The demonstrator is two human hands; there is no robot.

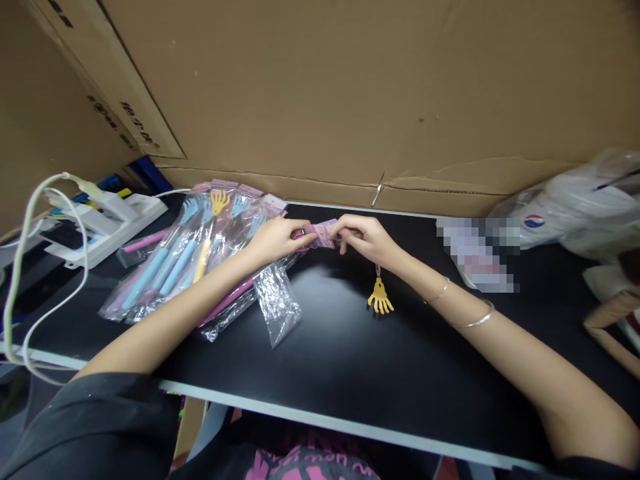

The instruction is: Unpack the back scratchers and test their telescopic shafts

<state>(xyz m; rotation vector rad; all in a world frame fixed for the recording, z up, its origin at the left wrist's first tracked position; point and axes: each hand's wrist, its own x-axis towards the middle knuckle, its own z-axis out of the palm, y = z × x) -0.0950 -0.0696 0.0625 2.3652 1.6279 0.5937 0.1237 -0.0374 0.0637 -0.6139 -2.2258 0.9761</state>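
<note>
My left hand [283, 238] is closed, pinching the left end of a pink printed card [323, 233] at the top of a clear plastic bag. My right hand [367, 237] has its curled fingers on the card's right end. Beneath my left forearm runs a pink handle [233, 301] in clear wrapping, and a crinkled clear bag [277, 303] lies beside it. A yellow hand-shaped piece [381, 297] on a thin metal stem or chain lies below my right wrist. To the left, bagged back scratchers [186, 250] with blue, yellow and pink parts lie in a pile.
A white power strip [107, 230] with cables [33, 200] stands at the left. Cardboard [310, 93] walls the back of the black table [340, 360]. At the right are a partly blurred flat item [470, 257] and plastic-wrapped white goods [565, 207].
</note>
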